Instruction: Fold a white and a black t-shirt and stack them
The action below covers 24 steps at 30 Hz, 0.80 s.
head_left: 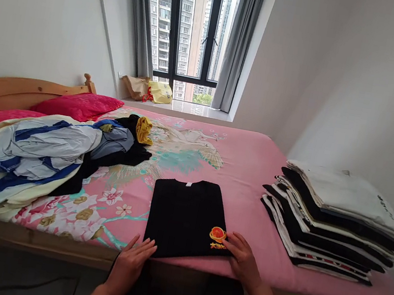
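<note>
A black T-shirt [184, 219], folded into a rectangle, lies flat near the front edge of the bed. Its neckline with a white label faces away from me, and an orange-and-yellow print [218, 234] shows at the lower right. My left hand [131, 262] touches the near left corner, fingers stretched out and thumb apart. At the near right corner, my right hand [242, 260] rests its extended fingers on the shirt's edge beside the print, partly covering the lettering. Neither hand visibly grasps the fabric.
To the right stands a tall stack of folded shirts [348, 199], mostly black and white. A loose heap of clothes [44, 146] covers the left of the pink flowered bedsheet [244, 161]. Red pillows [78, 104] lie by the wooden headboard [20, 86]. Bags [160, 92] sit on the windowsill.
</note>
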Tool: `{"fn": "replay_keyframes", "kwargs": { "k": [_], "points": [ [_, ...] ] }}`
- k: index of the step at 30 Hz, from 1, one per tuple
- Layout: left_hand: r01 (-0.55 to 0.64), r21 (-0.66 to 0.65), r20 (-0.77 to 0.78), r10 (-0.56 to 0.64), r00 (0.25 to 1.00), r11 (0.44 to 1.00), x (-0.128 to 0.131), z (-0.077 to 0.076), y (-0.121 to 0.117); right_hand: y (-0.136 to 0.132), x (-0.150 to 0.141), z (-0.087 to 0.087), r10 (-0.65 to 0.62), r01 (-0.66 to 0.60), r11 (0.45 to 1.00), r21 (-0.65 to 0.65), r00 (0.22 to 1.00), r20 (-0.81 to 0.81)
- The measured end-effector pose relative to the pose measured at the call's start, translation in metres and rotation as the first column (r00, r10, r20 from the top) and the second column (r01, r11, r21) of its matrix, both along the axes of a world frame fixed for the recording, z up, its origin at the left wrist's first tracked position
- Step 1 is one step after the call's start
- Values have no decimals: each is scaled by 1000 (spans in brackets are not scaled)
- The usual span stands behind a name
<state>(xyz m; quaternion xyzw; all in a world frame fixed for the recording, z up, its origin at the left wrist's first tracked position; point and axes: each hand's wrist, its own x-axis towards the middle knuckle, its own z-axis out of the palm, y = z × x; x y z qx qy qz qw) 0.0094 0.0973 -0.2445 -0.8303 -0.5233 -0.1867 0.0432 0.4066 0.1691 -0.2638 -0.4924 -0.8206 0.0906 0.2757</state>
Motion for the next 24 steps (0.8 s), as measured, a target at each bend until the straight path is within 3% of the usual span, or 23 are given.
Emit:
{"fn": "replay_keyframes", "kwargs": {
  "k": [3, 6, 10, 13, 15, 17, 19, 22, 24],
  "points": [
    [-8, 21, -17, 8, 1000, 1000, -4, -5, -30, -30, 4, 0, -27, 25, 999, -31, 998, -61],
    [-20, 43, 24, 19, 1000, 999, -3, 7, -35, -41, -5, 20, -68, 64, 997, -29, 987, -148],
    [0, 70, 150, -11, 989, 998, 27, 42, -5, -30, -50, 65, -49, 55, 998, 21, 974, -220],
    [13, 10, 142, -14, 990, 1000, 65, 59, 29, -13, -99, 81, -1, 2, 1000, 3, 994, -113],
    [9, -80, 85, -3, 996, 997, 81, 58, 48, 1, -121, 76, 69, -68, 995, -69, 997, 20],
    [-54, -192, 27, 60, 998, 980, 81, 48, 63, 16, -126, 62, 107, -83, 983, -165, 984, 143],
    [-202, -278, -13, 206, 978, 939, 64, 34, 74, 34, -116, 44, 16, 39, 972, -233, 973, 229],
    [-449, -320, -56, 457, 888, 834, 25, 19, 91, 63, -90, 23, -236, 315, 910, -268, 928, 289],
    [-517, -339, -73, 525, 848, 786, 3, 17, 105, 80, -77, 15, -319, 400, 875, -272, 900, 298]
  ]
}}
